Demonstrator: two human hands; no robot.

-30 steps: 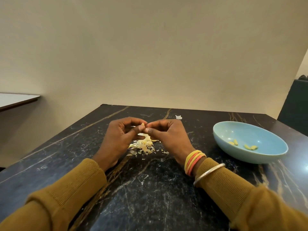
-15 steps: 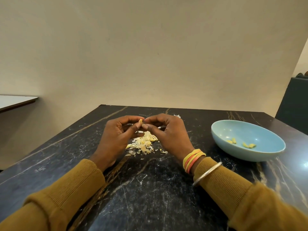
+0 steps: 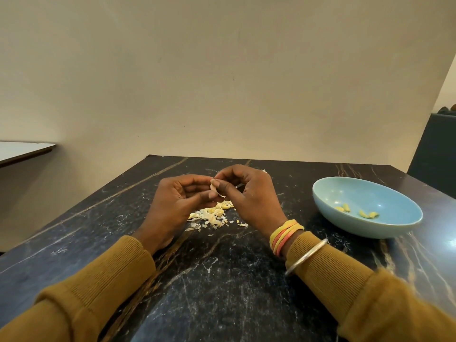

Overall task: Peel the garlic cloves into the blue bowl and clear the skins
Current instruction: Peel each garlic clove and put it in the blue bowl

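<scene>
The clove (image 3: 213,187) I am peeling is pinched between my two hands, held just above the table (image 3: 222,280). My left hand (image 3: 177,201) curls round it with the thumb pressed against it, and my right hand (image 3: 249,196) nips its top between thumb and forefinger. It is too small and too hidden for me to tell how much skin is left on it. Right under my hands lies a heap of skins (image 3: 212,216), with loose flakes scattered back toward my wrists; some yellowish lumps in it may be unpeeled cloves, but I cannot be sure. Well off to the right of my right hand stands the bowl (image 3: 365,234), with a few peeled cloves (image 3: 367,214) in it. I judge the job part done: this clove must go in, and none of the skins are cleared.
</scene>
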